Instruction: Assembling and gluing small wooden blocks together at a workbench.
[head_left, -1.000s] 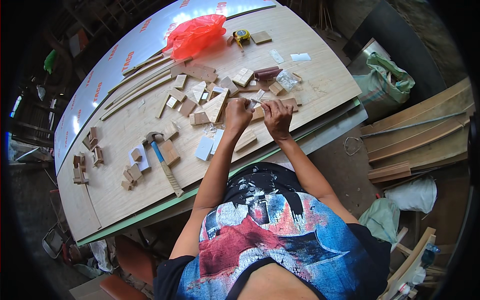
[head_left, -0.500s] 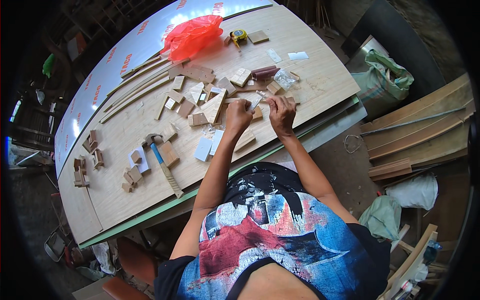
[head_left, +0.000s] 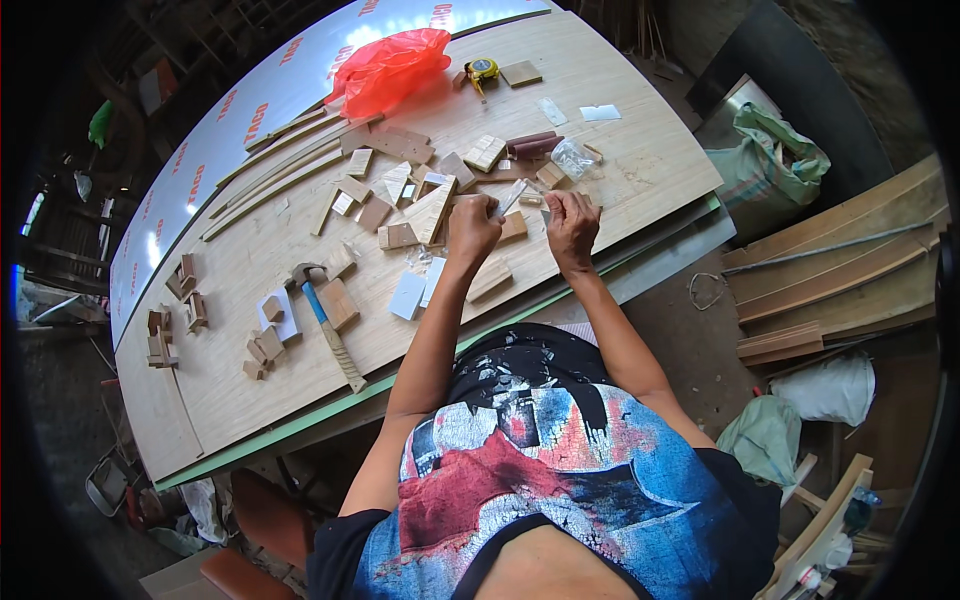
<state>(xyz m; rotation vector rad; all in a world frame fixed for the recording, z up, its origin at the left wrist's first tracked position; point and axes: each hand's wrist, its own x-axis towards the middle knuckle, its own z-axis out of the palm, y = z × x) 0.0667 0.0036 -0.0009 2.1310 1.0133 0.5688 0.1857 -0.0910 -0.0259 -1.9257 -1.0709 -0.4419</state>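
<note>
Over the near right part of the wooden board [head_left: 640, 90], my left hand [head_left: 474, 232] is closed, with a piece of clear plastic [head_left: 511, 196] sticking out of its fingers. Beside it my right hand [head_left: 573, 230] is closed in a pinch; what lies between its fingertips is too small to make out. Around and beyond the hands lie several small wood blocks [head_left: 428, 212]. A clear plastic bag [head_left: 574, 158] rests just past my right hand. Below my left wrist is a wood block [head_left: 489, 279], partly covered by the arm.
A hammer [head_left: 328, 325] lies left of my left arm, near white cards [head_left: 407, 295]. Small joined wood pieces [head_left: 194, 311] stand far left. Long strips [head_left: 275, 185], a red plastic bag [head_left: 390, 72] and a yellow tape measure [head_left: 482, 70] lie farther back. A green sack [head_left: 775, 150] stands right.
My right hand has shifted slightly right, away from my left hand. The pale bit at its fingertips no longer shows there. My left hand keeps the clear plastic.
</note>
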